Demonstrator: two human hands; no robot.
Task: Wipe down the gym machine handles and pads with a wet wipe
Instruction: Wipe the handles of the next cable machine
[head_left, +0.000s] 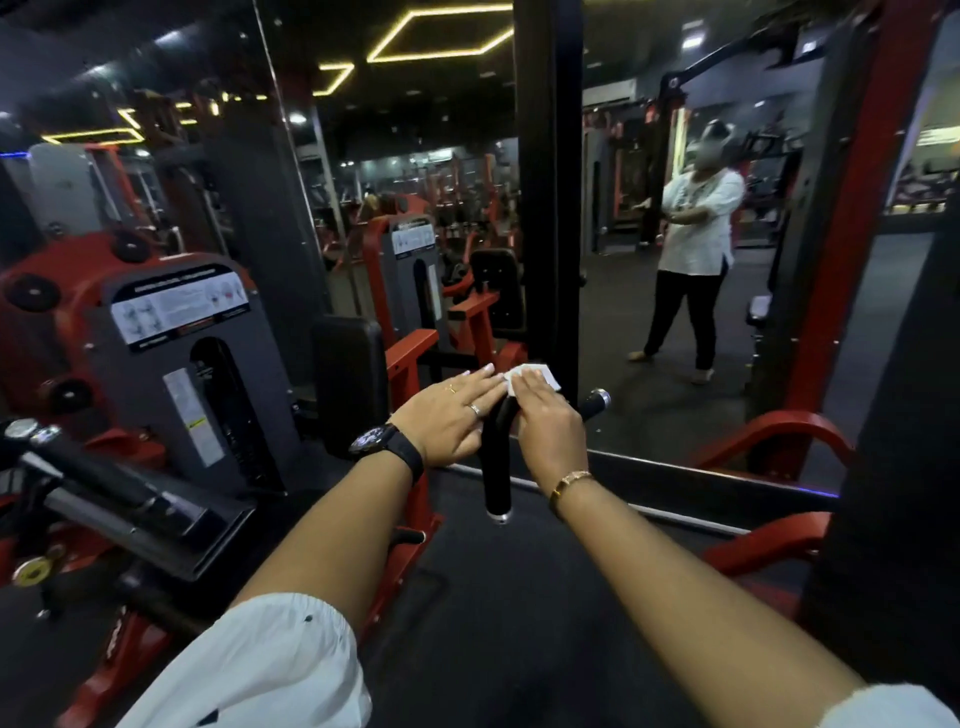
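Nearest lens: the left sleeve (249, 670), white, fills the lower left of the frame, and the right sleeve (893, 709) just shows in the lower right corner. Bare forearms run from both toward mid-frame.
Left hand (449, 415): lies flat, fingers straight and close together, against the left side of the handle (496, 467), gripping nothing. I note a black watch (387, 447) on the wrist and a ring (475, 409) on one finger.
Right hand (545, 421): rests over the handle from the right, fingers straight and together, pressing the wet wipe (535, 375) down. The thumb is hidden from me. A gold bracelet (569, 486) circles the wrist.
Wet wipe: white and folded, at centre frame on the handle's upper bend. It sits under the right fingertips, with its far edge poking out beyond them, just beside the left fingertips.
Handle: a black curved grip between the two hands. One chrome-capped end points down toward me, and the other reaches out to the right of the right hand.
Upper right of frame: a mirror (613, 322) shows a reflected person (696, 223) in a white top and dark trousers standing on dark floor.
Left of frame: a grey weight-stack machine (182, 353) with red framing and an instruction placard. A black pad (350, 384) stands just to its right.
Top centre: yellow hexagonal lights (441, 34) glow on a dark ceiling.
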